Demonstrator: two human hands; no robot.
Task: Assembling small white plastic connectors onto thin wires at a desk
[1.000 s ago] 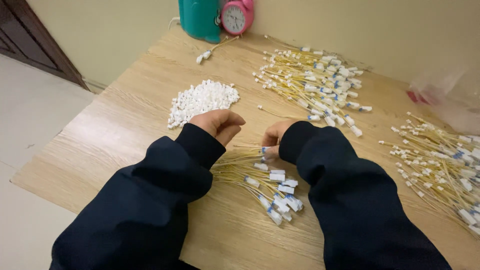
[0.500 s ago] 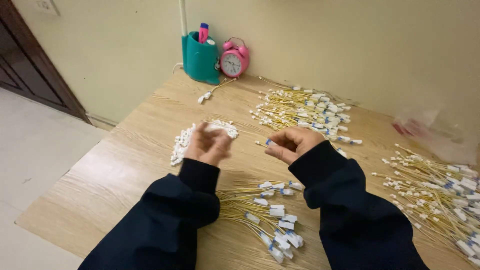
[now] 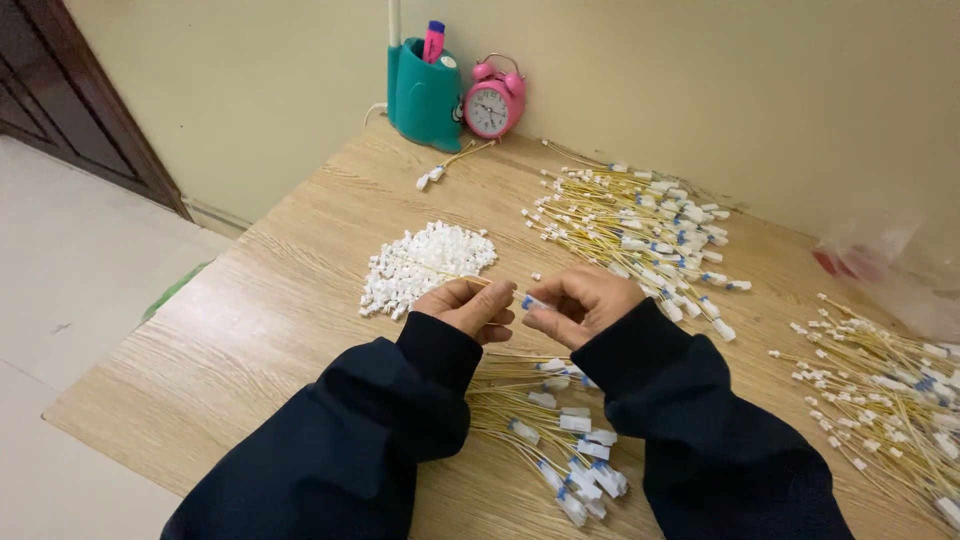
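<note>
Both hands up over the middle of the wooden table (image 3: 250, 330), close together. Left hand (image 3: 468, 308) curled shut, fingertips pinching the yellow wire (image 3: 478, 282) at its near end. Right hand (image 3: 585, 305) curled too, thumb and forefinger nipping the small white-and-blue connector (image 3: 532, 301) in the gap between the hands.

Risks, as a judgement: tiny plug, slim wire, so an easy slip out of the pinch, down into the loose bundle of wires (image 3: 545, 440) lying just below the wrists and lost among its lookalikes. Could also bend the wire end if pushed in crooked. A trailing sleeve could scatter the pile of white housings (image 3: 425, 265) just beyond the left hand.

Count: one white pile, pieces too many to number; three big spreads of wires, one far bundle (image 3: 640, 235), one right-hand bundle (image 3: 885, 385), one near; one stray wire (image 3: 445, 168) by the teal holder (image 3: 425, 95); one pink alarm clock (image 3: 494, 102).
</note>
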